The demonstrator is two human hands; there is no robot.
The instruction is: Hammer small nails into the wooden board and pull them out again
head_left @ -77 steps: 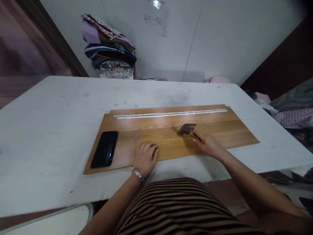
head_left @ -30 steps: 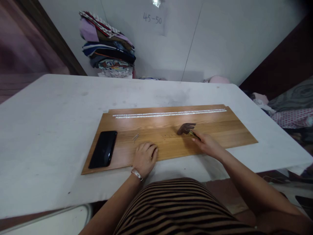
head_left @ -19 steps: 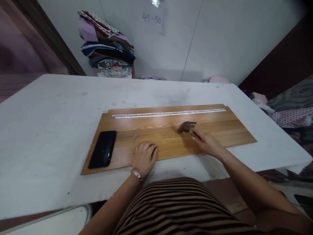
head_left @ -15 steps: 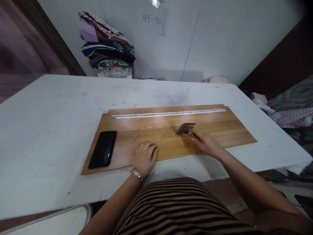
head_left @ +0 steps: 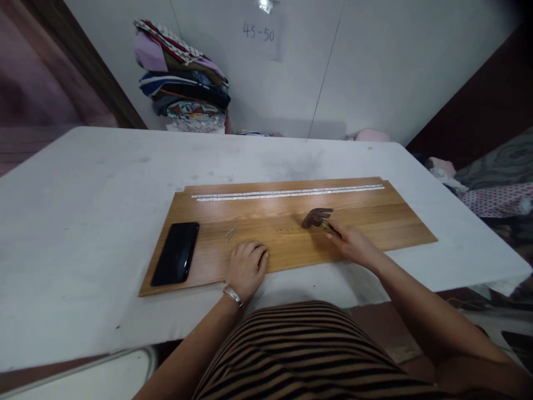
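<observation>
My right hand [head_left: 353, 244] is wrapped round the handle of a claw hammer [head_left: 318, 218], whose dark, rusty head is low over the middle of a wooden board [head_left: 366, 222]. Just left of the head, a short row of small nails or marks [head_left: 287, 229] runs along the wood; they are too small to tell which. My left hand [head_left: 249, 266] rests on the board's near edge with nothing visible in it, the fingers laid down and slightly bent. A few loose nails [head_left: 230, 233] lie beyond it to the left.
A black phone [head_left: 175, 254] lies on the board's left end. Two thin strips with marks like rulers [head_left: 287, 194] run along its far side. The board is on a white table [head_left: 104, 222]. Folded clothes [head_left: 183, 78] are stacked behind, by the wall.
</observation>
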